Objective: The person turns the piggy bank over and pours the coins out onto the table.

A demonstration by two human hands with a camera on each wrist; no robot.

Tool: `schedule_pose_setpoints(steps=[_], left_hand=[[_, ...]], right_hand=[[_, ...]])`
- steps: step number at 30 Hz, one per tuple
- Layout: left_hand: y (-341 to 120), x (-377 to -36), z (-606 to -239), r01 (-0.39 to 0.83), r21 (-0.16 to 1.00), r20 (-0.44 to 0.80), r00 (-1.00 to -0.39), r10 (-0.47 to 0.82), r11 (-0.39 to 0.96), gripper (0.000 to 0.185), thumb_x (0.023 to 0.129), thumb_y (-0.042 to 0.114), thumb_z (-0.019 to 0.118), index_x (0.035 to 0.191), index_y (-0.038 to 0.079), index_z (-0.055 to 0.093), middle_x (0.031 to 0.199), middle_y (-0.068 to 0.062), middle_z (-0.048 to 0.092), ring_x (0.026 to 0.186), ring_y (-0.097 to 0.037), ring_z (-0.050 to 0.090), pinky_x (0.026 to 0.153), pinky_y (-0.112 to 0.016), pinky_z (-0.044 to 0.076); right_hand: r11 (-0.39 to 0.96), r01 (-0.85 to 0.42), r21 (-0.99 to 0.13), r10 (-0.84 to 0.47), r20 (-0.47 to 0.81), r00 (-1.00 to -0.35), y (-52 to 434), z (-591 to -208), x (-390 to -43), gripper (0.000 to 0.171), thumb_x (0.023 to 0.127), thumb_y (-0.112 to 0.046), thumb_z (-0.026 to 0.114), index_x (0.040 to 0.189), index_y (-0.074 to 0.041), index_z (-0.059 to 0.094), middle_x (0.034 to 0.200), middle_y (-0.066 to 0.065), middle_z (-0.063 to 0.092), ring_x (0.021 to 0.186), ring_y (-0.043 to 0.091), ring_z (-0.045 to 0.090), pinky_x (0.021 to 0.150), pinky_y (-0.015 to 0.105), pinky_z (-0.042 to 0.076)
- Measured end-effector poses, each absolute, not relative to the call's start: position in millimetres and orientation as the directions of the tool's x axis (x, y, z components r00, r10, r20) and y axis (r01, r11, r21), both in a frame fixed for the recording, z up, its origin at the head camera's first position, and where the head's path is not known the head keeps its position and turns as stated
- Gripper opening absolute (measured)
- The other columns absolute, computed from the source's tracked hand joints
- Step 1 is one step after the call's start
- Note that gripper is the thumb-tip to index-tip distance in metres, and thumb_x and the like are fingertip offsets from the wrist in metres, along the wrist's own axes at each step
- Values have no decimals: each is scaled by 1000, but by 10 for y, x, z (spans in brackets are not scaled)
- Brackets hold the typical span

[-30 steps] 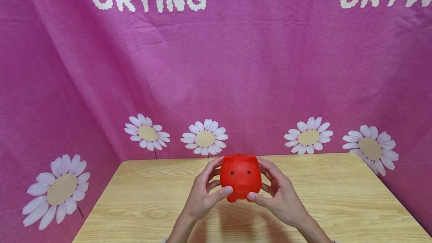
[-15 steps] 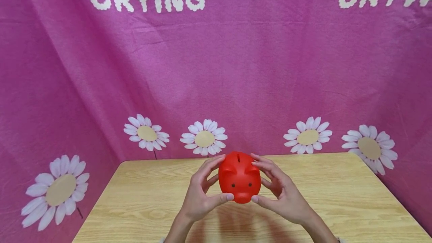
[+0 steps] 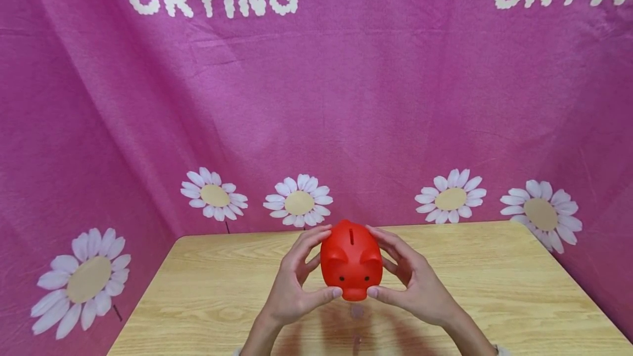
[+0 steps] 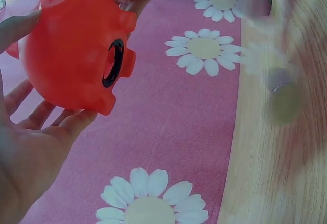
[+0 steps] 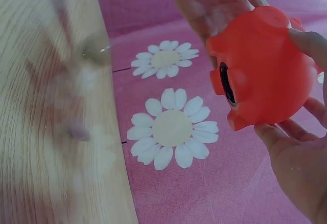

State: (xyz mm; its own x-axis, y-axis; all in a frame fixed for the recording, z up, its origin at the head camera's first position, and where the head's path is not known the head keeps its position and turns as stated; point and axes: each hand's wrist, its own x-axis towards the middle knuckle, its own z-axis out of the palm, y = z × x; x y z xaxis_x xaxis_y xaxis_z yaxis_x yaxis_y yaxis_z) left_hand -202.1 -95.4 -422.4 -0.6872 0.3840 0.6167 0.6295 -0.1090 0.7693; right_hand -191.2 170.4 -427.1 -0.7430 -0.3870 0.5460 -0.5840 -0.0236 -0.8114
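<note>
A red piggy bank [image 3: 351, 260] is held above the table between both hands, its snout towards me and its coin slot on top. My left hand [image 3: 296, 284] grips one side, thumb beside the snout. On the other side my right hand [image 3: 412, 284] grips it the same way. In the left wrist view the belly shows a round black-rimmed hole [image 4: 113, 63] between the feet. Below the bank, blurred coin-like discs [image 4: 286, 101] are in the air or on the table; blur hides which. In the head view one blurred disc [image 3: 357, 310] shows just under the snout.
The wood-grain table [image 3: 222, 290] spans the front, with red-tinted shadows under the bank. Pink cloth [image 3: 366, 98] printed with daisies and lettering hangs behind and along the sides.
The bank has tipped forward in both hands, so its snout is lower and the slot has come into view. Blurred discs have appeared beneath it.
</note>
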Motion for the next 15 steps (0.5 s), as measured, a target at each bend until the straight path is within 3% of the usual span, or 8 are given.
schedule_pose_setpoints(steps=[15], left_hand=[[-958,-2018,-4223,578,814,556,-741,378,-64,80,84,6,86,156,14,53,160,-10,51,145,-21,54,111,-51,58]], right_hand=[[10,-549,-836,-375,506,-777,1705,-4268,-1929,84,87,6,84,160,-12,47,158,5,56,145,6,55,113,25,53]])
